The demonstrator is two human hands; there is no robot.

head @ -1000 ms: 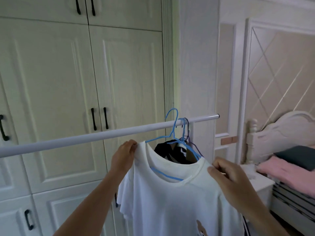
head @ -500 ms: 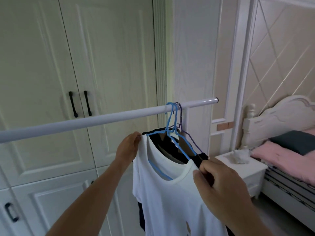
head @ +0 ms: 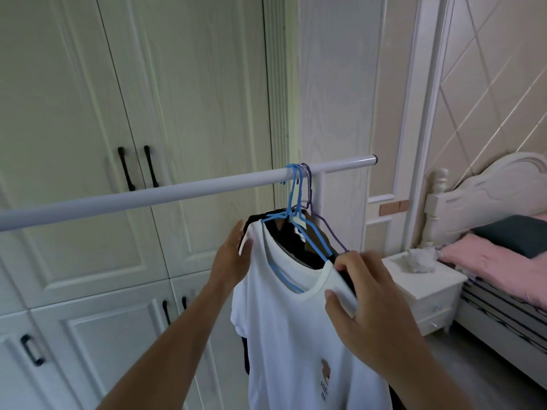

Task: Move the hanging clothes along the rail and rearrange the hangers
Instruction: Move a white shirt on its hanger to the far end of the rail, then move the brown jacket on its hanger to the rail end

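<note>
While dark clothes [head: 299,247] hide behind, hands grip shirt [head: 290,335].

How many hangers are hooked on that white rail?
3 that I can make out: two blue hangers and one purple hanger, bunched near the rail's right end. Others may be hidden.

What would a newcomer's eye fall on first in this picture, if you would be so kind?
First, the white cotton T-shirt on a blue wire hanger, hanging in the centre from the long white metal rail that crosses the view. Next, the two bare hands on it: the left hand at its left shoulder, the right hand pinching its right shoulder. On the right, a pink blanket lies on a bed.
</note>
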